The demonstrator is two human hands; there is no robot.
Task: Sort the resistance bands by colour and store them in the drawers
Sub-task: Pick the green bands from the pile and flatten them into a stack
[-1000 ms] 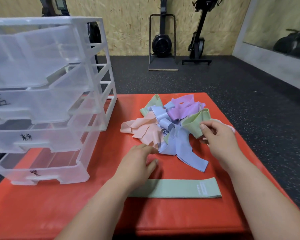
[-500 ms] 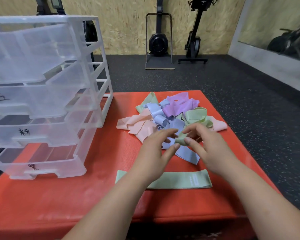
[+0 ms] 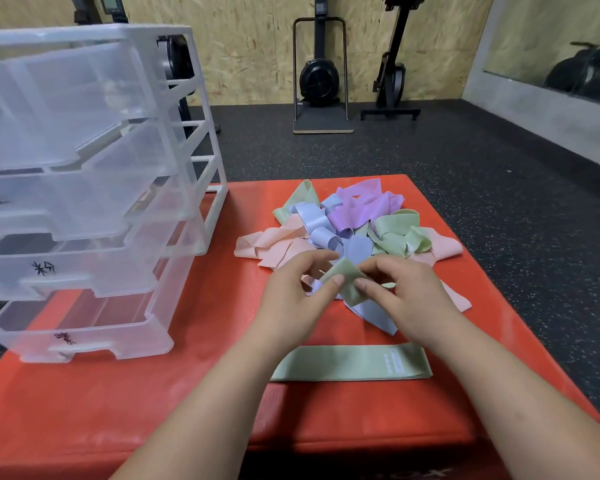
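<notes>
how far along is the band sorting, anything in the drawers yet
Early. Done: one flat green band lies set aside on the red mat. In hand: the left hand and right hand pinch a second green band. Left: the pile of pink, blue, purple and green bands is unsorted, and no bands show in the clear drawers.

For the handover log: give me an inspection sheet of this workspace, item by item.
Surface: red padded mat on a black speckled floor.
Job's things: mixed pile of bands in pink, blue, purple and green; flat green band near the front edge; clear four-drawer unit at left, handwritten marks on drawer fronts.
Clutter: nothing seen.
Hands: left hand and right hand both pinch a folded green band at the pile's near edge.
Cables: nothing seen.
Surroundings: exercise machines against a chipboard wall; mirror at right.
</notes>
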